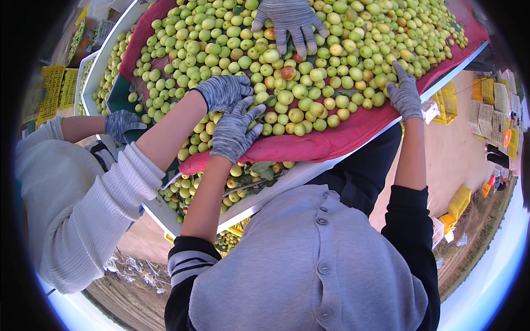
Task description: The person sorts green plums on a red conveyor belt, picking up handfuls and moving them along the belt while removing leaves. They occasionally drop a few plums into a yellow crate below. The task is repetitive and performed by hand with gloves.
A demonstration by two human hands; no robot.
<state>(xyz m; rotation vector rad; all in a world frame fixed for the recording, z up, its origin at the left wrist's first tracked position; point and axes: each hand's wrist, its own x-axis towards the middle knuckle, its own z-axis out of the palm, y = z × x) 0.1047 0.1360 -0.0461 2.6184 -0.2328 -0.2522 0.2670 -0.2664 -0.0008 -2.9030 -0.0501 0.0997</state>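
Note:
A broad heap of small round green fruits [221,44], probably jujubes, lies on a red cloth [309,144] over a white-edged sorting table. A few fruits have red-brown patches. My left hand [236,131], in a grey knit glove, rests at the near left edge of the heap with its fingers spread, close to a co-worker's gloved hand [223,91]. At the right edge, my right hand [406,95], gloved alike, touches the fruits with its fingers stretched out. Neither hand visibly grips a fruit.
Another gloved hand [290,22] lies on the heap at the far side. The co-worker at the left has a white sleeve [110,204]. Below the cloth, a white-walled trough [248,208] holds fruits, leaves and a twig. Yellow crates [444,105] stand on the ground at the right.

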